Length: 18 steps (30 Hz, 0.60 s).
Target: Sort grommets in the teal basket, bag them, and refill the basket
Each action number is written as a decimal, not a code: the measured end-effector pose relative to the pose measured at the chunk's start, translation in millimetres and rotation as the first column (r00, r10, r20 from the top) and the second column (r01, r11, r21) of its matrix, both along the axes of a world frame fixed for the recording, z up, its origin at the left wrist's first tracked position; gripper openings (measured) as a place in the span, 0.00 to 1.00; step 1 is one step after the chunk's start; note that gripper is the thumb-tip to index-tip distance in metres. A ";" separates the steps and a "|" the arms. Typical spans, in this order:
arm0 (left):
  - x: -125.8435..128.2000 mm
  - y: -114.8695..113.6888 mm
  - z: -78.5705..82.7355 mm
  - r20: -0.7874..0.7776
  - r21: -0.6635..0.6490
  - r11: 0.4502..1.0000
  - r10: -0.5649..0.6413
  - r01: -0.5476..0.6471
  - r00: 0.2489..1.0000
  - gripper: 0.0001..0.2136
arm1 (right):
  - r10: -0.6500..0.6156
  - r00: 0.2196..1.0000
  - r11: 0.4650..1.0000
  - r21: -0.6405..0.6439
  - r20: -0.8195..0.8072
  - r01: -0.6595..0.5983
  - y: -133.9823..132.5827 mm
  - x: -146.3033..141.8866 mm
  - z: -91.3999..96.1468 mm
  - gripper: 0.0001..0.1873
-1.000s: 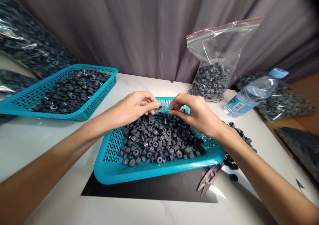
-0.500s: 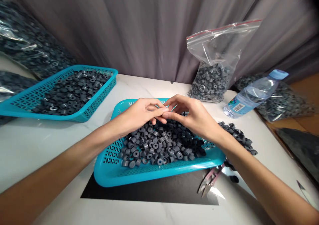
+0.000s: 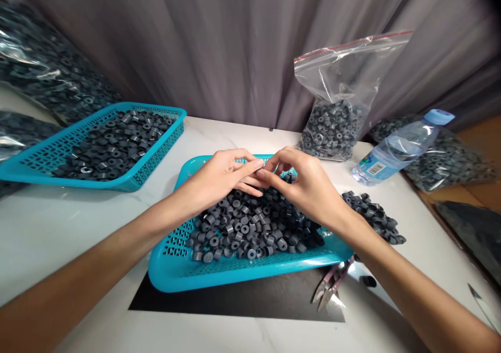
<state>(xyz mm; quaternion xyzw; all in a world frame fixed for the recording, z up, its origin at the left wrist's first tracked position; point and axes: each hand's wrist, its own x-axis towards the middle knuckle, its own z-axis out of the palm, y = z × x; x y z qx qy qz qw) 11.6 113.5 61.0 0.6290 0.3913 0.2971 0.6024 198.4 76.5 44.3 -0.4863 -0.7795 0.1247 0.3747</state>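
Observation:
My left hand (image 3: 230, 173) and my right hand (image 3: 299, 178) meet fingertip to fingertip over the front blue basket (image 3: 183, 280). Between thumbs and forefingers a sliver of a small dark grey plastic part (image 3: 260, 170) shows; the fingers cover most of it. Both hands are closed in a pinch there, while the left hand's lower fingers stretch out beneath. Below them, a heap of short grey plastic rings (image 3: 250, 228) fills the middle of the basket. Some rings lie with their holes up, others on their sides.
A second blue basket (image 3: 133, 183) of grey parts stands left. Behind right are a zip bag (image 3: 332, 129) of parts and a water bottle (image 3: 395, 149). Loose parts (image 3: 371, 217) lie right of the front basket. Thread snips (image 3: 331, 285) rest on a black sheet (image 3: 235, 301).
The fingertips have shifted slightly against each other, and the left hand's lower fingers have stretched out further to the right. The baskets and other things stay in place.

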 end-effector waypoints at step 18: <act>-4.2 2.7 1.5 -0.003 0.026 0.998 -0.053 0.053 0.999 0.10 | 0.046 0.985 0.991 -0.116 -0.165 -0.065 2.7 3.2 1.7 0.07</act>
